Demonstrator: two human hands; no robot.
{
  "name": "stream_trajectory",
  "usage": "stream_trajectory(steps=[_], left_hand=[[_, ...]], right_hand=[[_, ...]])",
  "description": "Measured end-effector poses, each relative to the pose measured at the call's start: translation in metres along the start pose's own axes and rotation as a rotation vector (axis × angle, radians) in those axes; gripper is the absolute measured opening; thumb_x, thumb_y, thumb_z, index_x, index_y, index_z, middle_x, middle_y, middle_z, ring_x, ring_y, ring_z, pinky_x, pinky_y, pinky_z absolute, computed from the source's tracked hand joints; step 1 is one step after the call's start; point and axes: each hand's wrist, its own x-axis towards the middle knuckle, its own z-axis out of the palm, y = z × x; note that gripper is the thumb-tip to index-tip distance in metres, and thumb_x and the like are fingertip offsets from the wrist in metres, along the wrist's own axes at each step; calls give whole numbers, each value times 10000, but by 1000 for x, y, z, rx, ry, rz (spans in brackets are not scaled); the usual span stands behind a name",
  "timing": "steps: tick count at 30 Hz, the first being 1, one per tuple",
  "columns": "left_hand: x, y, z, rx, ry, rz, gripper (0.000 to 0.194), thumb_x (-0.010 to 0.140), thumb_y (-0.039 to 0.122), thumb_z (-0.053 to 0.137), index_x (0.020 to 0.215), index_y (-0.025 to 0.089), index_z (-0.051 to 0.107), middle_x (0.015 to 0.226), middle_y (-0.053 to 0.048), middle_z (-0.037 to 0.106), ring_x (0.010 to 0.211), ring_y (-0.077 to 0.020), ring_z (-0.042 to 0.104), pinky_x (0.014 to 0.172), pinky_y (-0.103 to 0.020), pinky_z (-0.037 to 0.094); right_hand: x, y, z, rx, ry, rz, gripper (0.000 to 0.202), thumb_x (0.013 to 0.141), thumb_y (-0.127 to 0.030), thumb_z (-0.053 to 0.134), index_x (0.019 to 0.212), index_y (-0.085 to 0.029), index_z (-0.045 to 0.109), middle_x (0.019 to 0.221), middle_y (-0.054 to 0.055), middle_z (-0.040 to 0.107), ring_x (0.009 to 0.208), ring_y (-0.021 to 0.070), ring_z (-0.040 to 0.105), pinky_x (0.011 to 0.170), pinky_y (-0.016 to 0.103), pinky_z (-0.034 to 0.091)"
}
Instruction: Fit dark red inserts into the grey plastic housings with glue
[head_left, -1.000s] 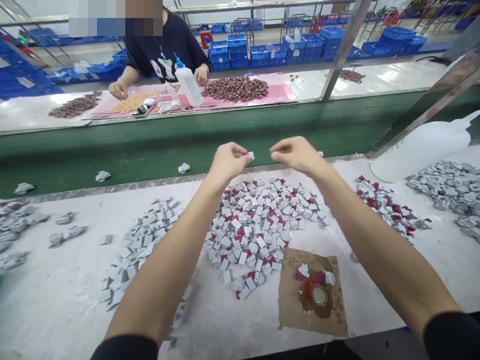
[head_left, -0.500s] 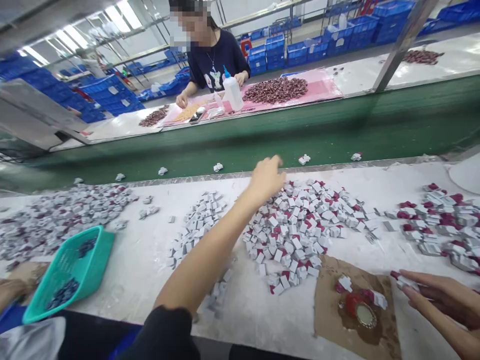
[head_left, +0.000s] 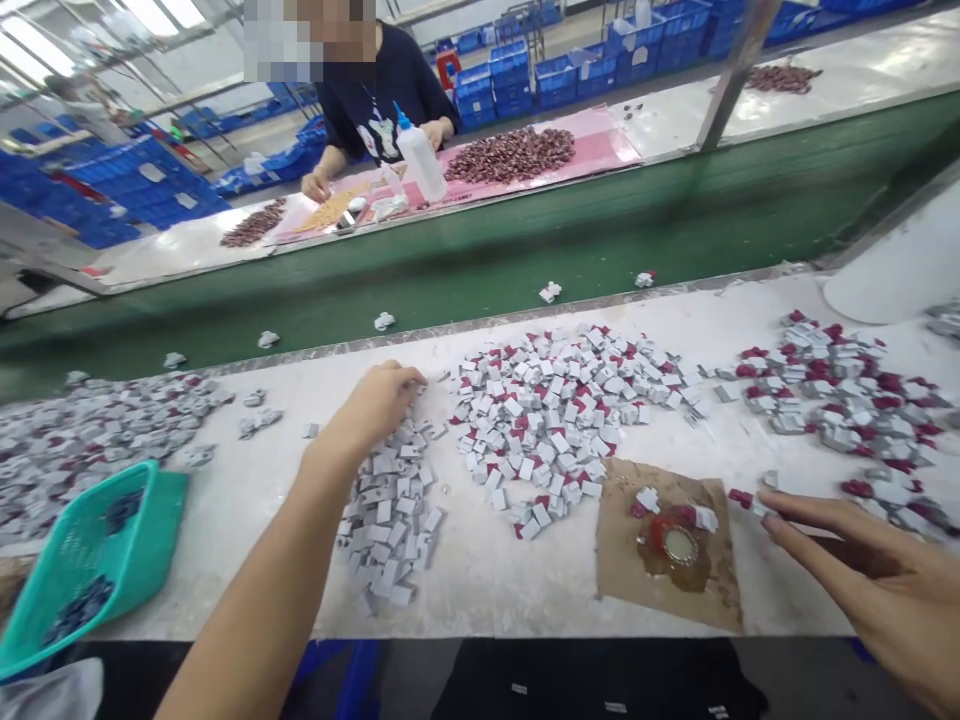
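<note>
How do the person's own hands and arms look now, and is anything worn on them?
The left hand and right hand are ungloved, with no ring that I can make out. The left forearm is bare, without watch or bracelet. No sleeve is in view.

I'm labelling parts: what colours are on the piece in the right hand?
The piece is magenta and pale grey; head view shows it.

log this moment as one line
left hand: at gray pile | right hand: pinching gray-and-red piece | cardboard: flat on table, near right hand
</note>
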Motion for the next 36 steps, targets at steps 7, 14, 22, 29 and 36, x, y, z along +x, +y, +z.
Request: stream_trajectory(steps=[7, 14, 22, 29, 36], left_hand=[[-13, 15, -5, -139, 80, 3, 52, 906, 291, 716, 894, 241, 722, 1009, -76, 732, 1031, -327, 733, 1148, -499, 585], [-87, 51, 21, -778, 29, -182, 417, 867, 496, 912, 1197, 254, 834, 1000, -43, 832, 925, -263, 766, 842, -359, 644], [-149, 106, 63, -1307, -169, -158, 373, 805, 473, 1080, 1036, 255, 883, 950, -27, 814, 843, -181, 752, 768, -266, 666], [-162, 135, 81, -1263, -290, 73, 242, 944, 413, 991, 1096, 266, 873, 954, -24, 846, 825, -169, 821, 808, -245, 701], [-160, 165, 85, -1231, -263, 167, 198, 928, 364, 973, 1079, 268, 888, 1000, -33, 875, 926, -202, 868, 864, -261, 735]], right_hand=[[-32, -43, -1, 157, -45, 77, 160, 878, -449, 964, 996, -342, 985, 996, 34, 932, 865, 260, 916, 797, 276, 770], [-54, -64, 8, 163, -113, -61, 132, 1030, -295, 884, 1100, -372, 965, 1090, -6, 936, 972, 210, 915, 808, 231, 746], [-61, -65, 16, 160, -119, -212, 232, 1049, -155, 848, 1150, -338, 951, 1149, -8, 941, 1061, 206, 920, 965, 277, 761], [-61, -62, 22, 163, -128, -253, 263, 1053, -114, 829, 1152, -328, 944, 1148, 4, 938, 1053, 223, 921, 977, 336, 771], [-57, -70, 20, 195, -158, -244, 254, 1055, -121, 828, 1141, -324, 954, 1090, 14, 920, 1005, 215, 905, 922, 322, 761]])
